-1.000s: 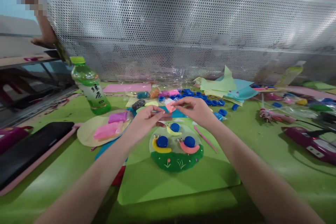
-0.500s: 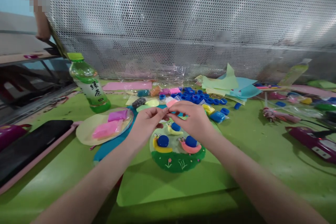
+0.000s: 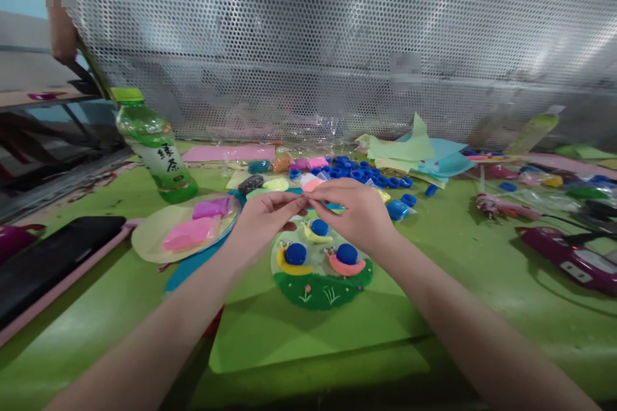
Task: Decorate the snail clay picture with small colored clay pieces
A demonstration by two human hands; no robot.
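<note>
My left hand (image 3: 267, 221) and my right hand (image 3: 348, 209) meet fingertip to fingertip above a round clay picture (image 3: 321, 295). Both are closed in a pinch, and whatever lies between the fingers is too small or hidden to name. On the picture sit a yellow snail (image 3: 295, 258), a pink snail (image 3: 346, 260) and a smaller pale yellow snail (image 3: 317, 231), each with a blue shell. Its lower part is dark green with a small flower and grass lines. Under it lies a green board (image 3: 308, 343).
A green tea bottle (image 3: 157, 148) stands at the left, behind packs of pink clay (image 3: 190, 234) on a disc. A black phone (image 3: 58, 263) lies at far left. Beyond my hands are several blue rings (image 3: 354, 170) and paper scraps (image 3: 424, 151). A purple power strip (image 3: 571, 260) lies right.
The whole view has shifted slightly, so things sit a little further left and up. My hands keep the same pinched pose over the clay picture.
</note>
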